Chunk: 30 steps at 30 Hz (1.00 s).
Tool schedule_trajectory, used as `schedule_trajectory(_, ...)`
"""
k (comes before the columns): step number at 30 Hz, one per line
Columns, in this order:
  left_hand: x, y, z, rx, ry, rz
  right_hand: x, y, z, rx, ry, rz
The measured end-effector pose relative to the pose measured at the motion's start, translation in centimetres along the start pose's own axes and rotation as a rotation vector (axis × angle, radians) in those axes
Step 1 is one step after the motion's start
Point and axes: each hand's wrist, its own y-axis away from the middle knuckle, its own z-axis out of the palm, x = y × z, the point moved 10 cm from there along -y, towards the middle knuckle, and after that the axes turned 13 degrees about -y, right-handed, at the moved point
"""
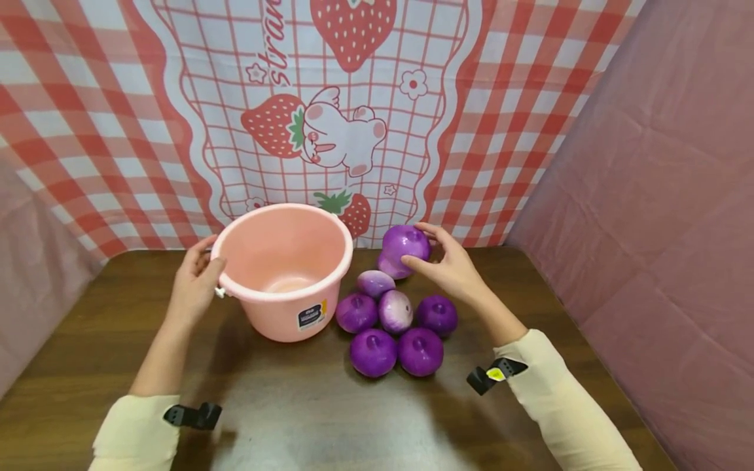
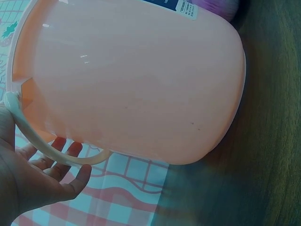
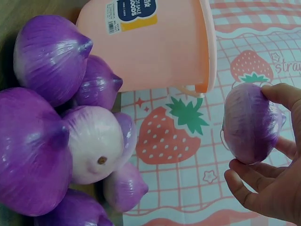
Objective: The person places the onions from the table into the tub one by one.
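Pale sleeves (image 1: 138, 428) show at lower left and lower right, the left grip (image 1: 194, 284) curled loosely on the pink bucket (image 1: 277, 317) left of centre, the right grip (image 1: 448, 265), half open, holding one purple onion (image 1: 405, 241) just right of centre, more onions (image 1: 421, 353) below on the bench (image 1: 294, 412)

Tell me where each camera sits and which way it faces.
Head: on the head, facing forward and down at the pink bucket and purple onions; left hand, right hand and sleeves show.
Left wrist: on that wrist, facing the bucket's outer wall; left hand shows.
Right wrist: on that wrist, facing the held onion; right hand shows.
Both wrist views share the bucket's label.
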Motion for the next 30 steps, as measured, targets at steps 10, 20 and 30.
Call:
schedule_trajectory(10,-0.2,0.0,-0.1,0.003,0.010,-0.005,-0.9,-0.5,0.9,-0.011,0.012,-0.004)
schedule_trajectory(20,-0.2,-0.1,0.0,0.003,0.005,-0.017,-1.7,-1.1,1.9,-0.031,-0.040,-0.025)
schedule_trajectory(30,-0.1,0.0,0.0,0.002,0.015,-0.006,-2.5,-1.7,3.1,-0.051,-0.029,-0.031)
